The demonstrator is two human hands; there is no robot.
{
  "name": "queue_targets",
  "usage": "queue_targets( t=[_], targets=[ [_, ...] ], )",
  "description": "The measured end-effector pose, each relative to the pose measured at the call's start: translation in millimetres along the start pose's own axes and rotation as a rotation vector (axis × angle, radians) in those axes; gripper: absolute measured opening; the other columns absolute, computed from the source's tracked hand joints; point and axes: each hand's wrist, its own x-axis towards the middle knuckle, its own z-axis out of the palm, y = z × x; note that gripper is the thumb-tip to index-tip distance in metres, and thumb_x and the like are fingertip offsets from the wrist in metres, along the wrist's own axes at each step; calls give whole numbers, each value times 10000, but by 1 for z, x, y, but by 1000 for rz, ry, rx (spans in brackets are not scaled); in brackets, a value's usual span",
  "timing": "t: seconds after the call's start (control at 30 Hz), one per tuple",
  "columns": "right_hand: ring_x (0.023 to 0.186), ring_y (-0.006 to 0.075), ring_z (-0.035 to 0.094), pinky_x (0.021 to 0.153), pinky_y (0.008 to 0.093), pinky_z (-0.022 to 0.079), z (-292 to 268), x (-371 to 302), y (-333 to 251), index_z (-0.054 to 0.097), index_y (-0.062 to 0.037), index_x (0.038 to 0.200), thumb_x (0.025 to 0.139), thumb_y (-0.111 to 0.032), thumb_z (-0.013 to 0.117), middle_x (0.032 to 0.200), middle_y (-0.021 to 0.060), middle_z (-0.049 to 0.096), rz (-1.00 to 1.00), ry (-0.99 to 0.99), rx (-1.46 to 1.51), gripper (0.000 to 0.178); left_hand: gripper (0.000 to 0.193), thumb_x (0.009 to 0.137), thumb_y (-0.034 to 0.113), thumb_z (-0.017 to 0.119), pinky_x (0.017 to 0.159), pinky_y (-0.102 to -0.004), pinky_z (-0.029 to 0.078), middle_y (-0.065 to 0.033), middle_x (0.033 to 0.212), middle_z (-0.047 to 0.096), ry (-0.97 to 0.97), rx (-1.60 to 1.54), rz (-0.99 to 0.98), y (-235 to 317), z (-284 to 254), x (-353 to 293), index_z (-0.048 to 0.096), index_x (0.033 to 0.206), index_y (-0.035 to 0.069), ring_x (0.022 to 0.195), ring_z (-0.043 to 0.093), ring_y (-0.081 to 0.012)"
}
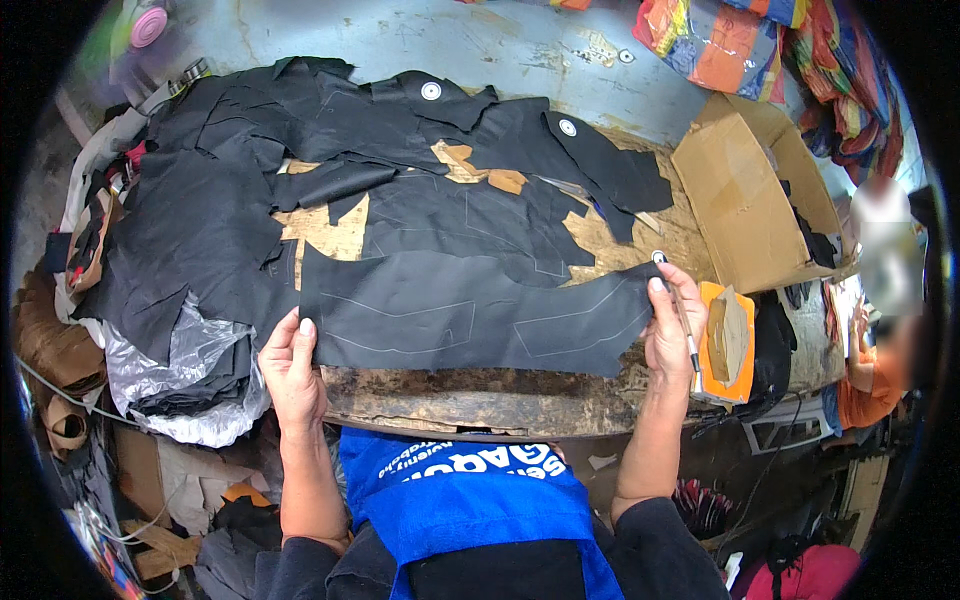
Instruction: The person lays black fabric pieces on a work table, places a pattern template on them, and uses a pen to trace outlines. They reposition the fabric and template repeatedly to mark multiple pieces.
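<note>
A long piece of black leather-like sheet (pixel 490 310) stretches between my two hands above the near edge of the table. Thin pale outlines are drawn across its face in two places. My left hand (pixel 294 375) pinches the left end between thumb and fingers. At the opposite end my right hand (pixel 672 335) is closed on the sheet's edge, with a slim pen (pixel 687 330) also held along the fingers. Behind the sheet lie more black pieces (pixel 460 215), some marked with similar lines. Two white round discs (pixel 430 91) rest on the far pieces.
Black scraps pile up (pixel 210 200) at the left, above a clear plastic bag (pixel 190 410). The worn wooden table (pixel 460 400) has a rough front edge. An open cardboard box (pixel 735 190) and an orange box (pixel 716 375) stand at the right. Another person's orange-clothed part (pixel 868 392) shows farther right.
</note>
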Motion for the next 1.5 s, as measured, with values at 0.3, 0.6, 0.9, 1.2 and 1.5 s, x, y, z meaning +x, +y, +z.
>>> queue_targets(
  t=[0.3, 0.6, 0.9, 1.2, 1.5],
  targets=[
    [462, 52, 533, 358, 178, 394, 12, 8, -31, 562, 20, 1121, 867, -83, 642, 759, 38, 651, -43, -52, 4, 285, 262, 908, 23, 569, 826, -227, 482, -119, 1053, 658, -32, -38, 61, 36, 2, -6, 583, 1154, -66, 906, 619, -112],
    [445, 50, 521, 354, 168, 388, 15, 11, -40, 570, 29, 1119, 869, -109, 640, 730, 33, 631, -11, -69, -8, 294, 297, 914, 42, 556, 855, -265, 493, -136, 1102, 650, -48, -27, 80, 51, -5, -6, 567, 1192, -64, 947, 635, -153],
    [569, 42, 551, 480, 169, 403, 20, 18, -41, 582, 29, 1105, 867, -76, 639, 826, 40, 655, -45, -59, 42, 266, 288, 895, -24, 557, 872, -231, 462, -140, 1078, 657, -44, 20, 291, 81, 7, -27, 577, 1176, -84, 940, 621, -134],
    [825, 82, 610, 740, 210, 494, 33, 12, -48, 585, 33, 1117, 859, -42, 637, 972, 61, 652, -57, -54, 76, 273, 429, 977, 207, 468, 969, -340, 429, -153, 1250, 558, 28, -314, 203, 95, 4, -28, 438, 1321, -48, 1091, 561, -212],
    [817, 89, 587, 781, 217, 469, 47, -29, -36, 602, 36, 1082, 820, -18, 675, 982, 58, 637, -40, -99, 148, 277, 1121, 558, 856, 569, 1044, -542, 317, -97, 1420, 394, -230, -708, -384, 54, 53, -55, 382, 1389, 128, 1291, 373, -299]
  ],
)
